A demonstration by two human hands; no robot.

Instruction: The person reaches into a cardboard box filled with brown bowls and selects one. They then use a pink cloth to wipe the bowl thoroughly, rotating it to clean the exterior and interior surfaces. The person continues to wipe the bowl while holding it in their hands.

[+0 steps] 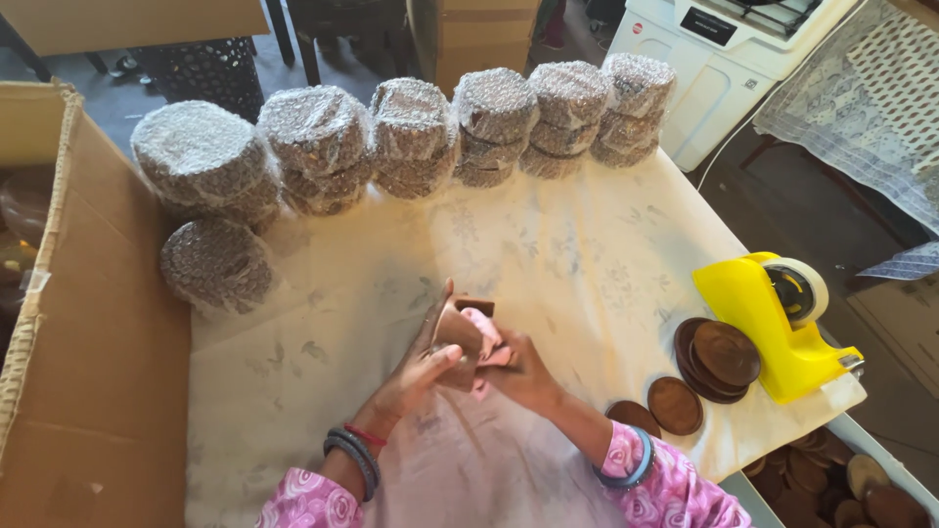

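Note:
My left hand grips a small brown clay cup tilted on its side above the table. My right hand holds a pink cloth pressed against the cup's mouth. Both wrists wear bangles and pink flowered sleeves. The hands meet over the middle of the white flowered tablecloth.
Bubble-wrapped round bundles line the table's far edge, one more at the left. A big cardboard box stands left. Brown clay lids and a yellow tape dispenser sit at the right; more lids lie below.

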